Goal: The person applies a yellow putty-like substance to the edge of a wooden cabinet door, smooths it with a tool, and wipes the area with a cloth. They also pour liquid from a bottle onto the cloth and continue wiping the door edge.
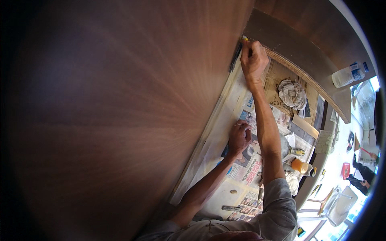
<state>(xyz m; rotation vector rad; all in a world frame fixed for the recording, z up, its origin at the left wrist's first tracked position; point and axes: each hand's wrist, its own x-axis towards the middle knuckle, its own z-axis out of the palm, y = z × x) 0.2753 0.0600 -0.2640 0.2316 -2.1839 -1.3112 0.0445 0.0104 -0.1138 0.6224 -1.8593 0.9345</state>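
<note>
My right hand (255, 60) reaches far up to the corner where a large brown wood panel (132, 100) meets a dark board (289, 34). Its fingers are closed on a small thing with a yellow and pale end (244, 39), mostly hidden by the hand. A dark narrow strip (235, 60) lies along the panel's edge beside it. Nearer to me, my left hand (240, 138) is curled closed above newspaper sheets (253, 168), close to the pale ledge (209, 148) along the panel. Whatever its fingers may hold is hidden.
A crumpled whitish rag (292, 94) lies on cardboard (275, 80). Right of my right arm are a bottle with orange contents (301, 166) and a clear bottle (287, 146). A water bottle (349, 75) stands farther right. Beyond are a chair (339, 205) and another person's hand (365, 184).
</note>
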